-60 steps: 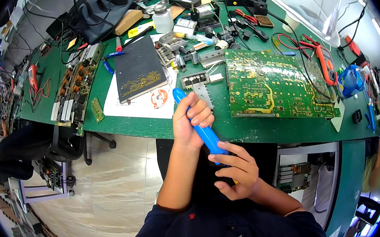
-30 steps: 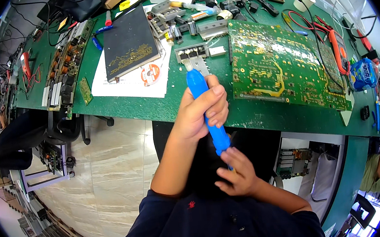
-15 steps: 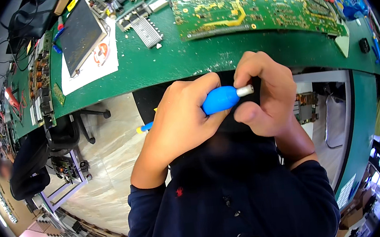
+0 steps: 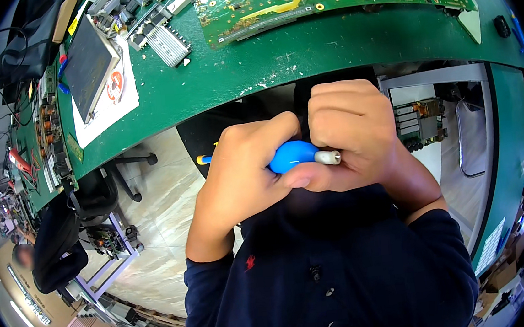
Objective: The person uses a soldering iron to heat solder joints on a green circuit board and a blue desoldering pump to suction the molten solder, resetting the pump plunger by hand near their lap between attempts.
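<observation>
Since the earlier frames both hands have dropped from above the green tabletop (image 4: 327, 50) to the lap below its edge. The left hand (image 4: 244, 171) and right hand (image 4: 350, 133) are both closed around the blue plastic-handled screwdriver (image 4: 296, 155), which lies roughly level, its long axis left-right, its grey metal collar pointing right. A white paper sheet with a round orange mark (image 4: 113, 92) lies on the tabletop's left part, under a dark flat panel (image 4: 87, 63).

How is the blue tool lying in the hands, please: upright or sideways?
Sideways: the blue tool lies across, left hand around its middle, right hand at its metal end.
</observation>
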Tool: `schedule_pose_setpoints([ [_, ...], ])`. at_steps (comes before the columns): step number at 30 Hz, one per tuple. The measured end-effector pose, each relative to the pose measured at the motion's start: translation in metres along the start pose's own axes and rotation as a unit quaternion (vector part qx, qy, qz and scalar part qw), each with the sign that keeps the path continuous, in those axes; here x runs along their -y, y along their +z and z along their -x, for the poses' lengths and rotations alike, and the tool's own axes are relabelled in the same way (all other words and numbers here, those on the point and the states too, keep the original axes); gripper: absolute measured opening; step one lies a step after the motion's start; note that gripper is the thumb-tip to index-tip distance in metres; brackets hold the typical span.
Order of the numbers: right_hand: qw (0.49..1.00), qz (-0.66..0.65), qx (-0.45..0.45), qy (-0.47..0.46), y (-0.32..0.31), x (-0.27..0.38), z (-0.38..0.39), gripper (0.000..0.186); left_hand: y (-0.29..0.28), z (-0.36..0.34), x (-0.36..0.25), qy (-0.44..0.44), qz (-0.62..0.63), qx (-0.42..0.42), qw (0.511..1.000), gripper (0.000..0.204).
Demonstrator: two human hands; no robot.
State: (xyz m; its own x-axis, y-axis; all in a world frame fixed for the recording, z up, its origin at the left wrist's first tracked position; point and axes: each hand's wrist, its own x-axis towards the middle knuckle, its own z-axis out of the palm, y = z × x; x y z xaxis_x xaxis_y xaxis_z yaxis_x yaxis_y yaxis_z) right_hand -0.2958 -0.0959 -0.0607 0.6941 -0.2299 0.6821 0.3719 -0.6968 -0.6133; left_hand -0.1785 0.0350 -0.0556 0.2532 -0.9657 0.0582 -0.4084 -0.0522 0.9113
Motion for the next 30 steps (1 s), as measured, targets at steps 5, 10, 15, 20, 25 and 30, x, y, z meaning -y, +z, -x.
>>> schedule_pose_setpoints([
  [5, 0.996, -0.077, -0.052, 0.007, -0.001, -0.003, 0.007, 0.042, -0.005, 0.008, 0.013, 0.008, -0.077, -0.02, 0.997, 0.026],
  [10, 0.976, -0.199, 0.0, 0.094, -0.005, -0.001, 0.011, 0.014, -0.009, 0.014, 0.025, 0.03, -0.119, -0.041, 0.992, 0.029],
  [15, 0.947, -0.281, 0.058, 0.146, -0.004, -0.005, 0.02, 0.01, -0.019, 0.015, 0.027, 0.05, -0.176, 0.013, 0.983, 0.027],
  [20, 0.934, -0.303, 0.083, 0.172, 0.003, -0.016, 0.028, 0.007, -0.033, 0.019, 0.023, 0.001, -0.261, 0.071, 0.963, 0.024],
  [25, 0.957, -0.165, 0.074, 0.225, 0.02, -0.025, 0.043, 0.013, -0.035, 0.018, 0.005, -0.08, -0.404, 0.105, 0.905, 0.026],
  [30, 0.969, -0.093, 0.115, 0.199, 0.04, -0.03, 0.054, 0.043, -0.032, 0.019, 0.0, -0.13, -0.561, 0.173, 0.799, 0.027],
])
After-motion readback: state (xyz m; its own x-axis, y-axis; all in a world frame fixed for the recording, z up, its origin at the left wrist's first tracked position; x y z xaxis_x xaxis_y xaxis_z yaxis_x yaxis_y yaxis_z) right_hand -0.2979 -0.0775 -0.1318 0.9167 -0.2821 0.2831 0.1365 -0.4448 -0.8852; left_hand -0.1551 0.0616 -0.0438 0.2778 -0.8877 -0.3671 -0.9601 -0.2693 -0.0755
